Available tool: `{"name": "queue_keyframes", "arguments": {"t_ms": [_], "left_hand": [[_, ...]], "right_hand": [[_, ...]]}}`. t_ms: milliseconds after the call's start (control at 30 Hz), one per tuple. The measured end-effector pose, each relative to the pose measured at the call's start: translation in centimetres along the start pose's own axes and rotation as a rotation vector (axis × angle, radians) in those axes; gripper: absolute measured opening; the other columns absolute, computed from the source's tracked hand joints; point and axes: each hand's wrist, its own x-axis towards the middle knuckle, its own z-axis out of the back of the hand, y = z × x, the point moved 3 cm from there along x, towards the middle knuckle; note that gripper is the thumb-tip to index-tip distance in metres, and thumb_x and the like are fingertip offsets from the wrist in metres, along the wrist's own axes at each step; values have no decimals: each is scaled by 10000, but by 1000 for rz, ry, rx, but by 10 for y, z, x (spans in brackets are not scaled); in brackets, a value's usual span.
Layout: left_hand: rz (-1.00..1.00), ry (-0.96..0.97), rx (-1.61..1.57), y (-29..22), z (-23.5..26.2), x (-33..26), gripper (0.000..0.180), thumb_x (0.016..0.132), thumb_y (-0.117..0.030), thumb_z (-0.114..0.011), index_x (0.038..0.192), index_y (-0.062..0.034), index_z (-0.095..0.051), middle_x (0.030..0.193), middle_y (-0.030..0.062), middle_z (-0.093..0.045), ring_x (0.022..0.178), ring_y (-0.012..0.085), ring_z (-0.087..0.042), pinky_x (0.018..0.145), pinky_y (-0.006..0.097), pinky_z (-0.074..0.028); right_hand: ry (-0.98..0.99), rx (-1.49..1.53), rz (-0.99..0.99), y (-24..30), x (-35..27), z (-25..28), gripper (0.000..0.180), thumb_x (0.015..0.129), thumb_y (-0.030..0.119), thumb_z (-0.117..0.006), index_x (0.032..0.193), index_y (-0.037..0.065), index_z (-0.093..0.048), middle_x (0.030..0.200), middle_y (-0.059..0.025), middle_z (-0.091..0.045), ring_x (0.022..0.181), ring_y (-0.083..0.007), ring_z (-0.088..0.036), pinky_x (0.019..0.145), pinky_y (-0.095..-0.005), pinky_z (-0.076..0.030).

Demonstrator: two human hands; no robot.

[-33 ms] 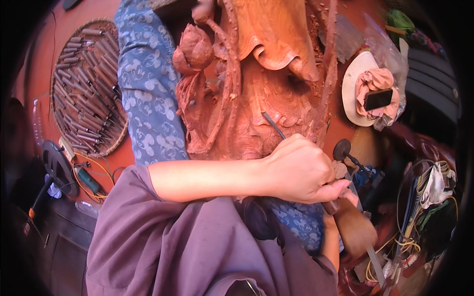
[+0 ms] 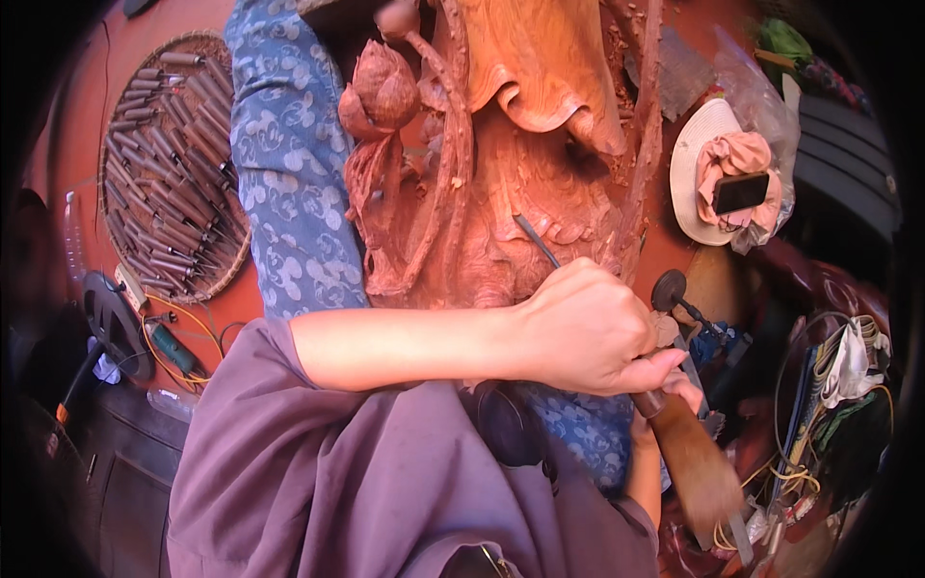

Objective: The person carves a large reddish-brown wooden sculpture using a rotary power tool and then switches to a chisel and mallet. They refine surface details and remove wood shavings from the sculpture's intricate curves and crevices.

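Note:
My left hand [image 2: 593,328] is closed in a fist around a chisel [image 2: 536,239], its forearm lying across in front of me. The thin dark blade slants up and left to the reddish wood carving [image 2: 496,188], and the handle's butt shows below the fist. Just right of that butt, a brown wooden mallet [image 2: 696,462] appears blurred. My right hand [image 2: 685,388] looks closed on the mallet; the left fist and mallet hide most of it. Carved lotus bud [image 2: 381,91], stems and a smooth draped lip [image 2: 540,82] rise from the carving.
At left lies a round woven tray [image 2: 109,125] holding many wooden-handled carving tools. A green power tool [image 2: 173,352] with a yellow cord is below it. On the right are a pale hat [image 2: 687,178] with a phone [image 2: 741,193] on it, and a cluttered heap [image 2: 829,385].
The wooden mallet has swung slightly down and to the right, away from the chisel butt. My left fist and the chisel stay almost in place.

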Motion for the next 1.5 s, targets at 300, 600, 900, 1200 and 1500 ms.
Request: {"name": "queue_keyframes", "arguments": {"t_ms": [300,600,900,1200,1500], "left_hand": [[-43,9,45,7,5,-1,463,861,-315,-622,488,-79,-481,487,69,-457,429,286,-518,403,405,-384],[-54,-17,36,10,4,-1,468,858,-313,-623,485,-78,-467,482,72,-443,428,292,-513,405,411,-383],[-48,40,19,12,4,-7,426,844,-299,-634,509,-68,-506,506,85,-484,457,298,-536,424,413,-405],[-61,108,13,15,10,-13,351,840,-272,-627,562,-69,-560,529,84,-514,484,298,-553,441,410,-419],[-69,152,13,18,15,-13,344,824,-267,-631,558,-64,-550,539,96,-520,490,300,-556,440,416,-409]], "right_hand": [[-135,202,207,-6,8,-10,243,801,26,-723,890,63,-500,632,-73,-511,592,-224,-545,599,-364,-482],[-116,56,230,-13,4,-7,367,766,185,-803,937,87,-492,771,-70,-577,680,-212,-591,673,-351,-500],[-122,-56,292,-7,9,-12,316,744,-11,-762,877,37,-480,680,-109,-550,597,-270,-563,566,-363,-474],[-11,-277,345,-5,15,-12,310,760,-25,-746,898,37,-475,696,-106,-560,577,-257,-547,560,-379,-473],[33,-529,309,-8,14,-6,322,762,-53,-714,945,36,-464,702,-113,-561,594,-256,-556,573,-391,-483]]}}
